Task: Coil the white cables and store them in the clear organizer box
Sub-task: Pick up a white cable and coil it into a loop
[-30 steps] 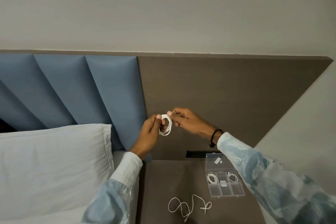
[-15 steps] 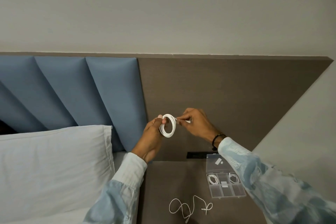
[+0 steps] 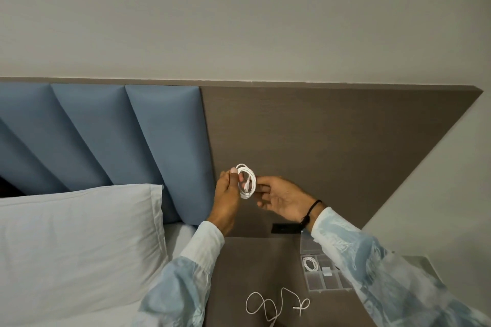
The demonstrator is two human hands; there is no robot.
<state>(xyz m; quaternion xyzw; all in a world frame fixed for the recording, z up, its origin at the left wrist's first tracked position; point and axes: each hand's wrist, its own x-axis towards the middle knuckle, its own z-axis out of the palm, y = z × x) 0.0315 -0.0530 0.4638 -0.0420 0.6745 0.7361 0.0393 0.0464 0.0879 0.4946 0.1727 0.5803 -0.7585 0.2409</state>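
I hold a white cable wound into a small coil point(image 3: 248, 181) up in front of the brown headboard panel. My left hand point(image 3: 227, 194) pinches the coil's left side between thumb and fingers. My right hand point(image 3: 279, 198) grips its right side with the fingertips. Below, the clear organizer box point(image 3: 317, 280) sits open on the bedside table, partly hidden by my right sleeve; one compartment holds a coiled white cable point(image 3: 310, 264). A loose white cable point(image 3: 276, 305) lies uncoiled on the table near the front edge.
The brown bedside table point(image 3: 252, 268) stands between the bed and the wall. A white pillow point(image 3: 77, 247) lies at the left against blue headboard cushions point(image 3: 159, 146). A dark socket plate point(image 3: 285, 228) sits low on the panel.
The coil has turned more edge-on and my right hand has dropped lower, its fingers opening around the coil's right side. My right sleeve now covers more of the box.
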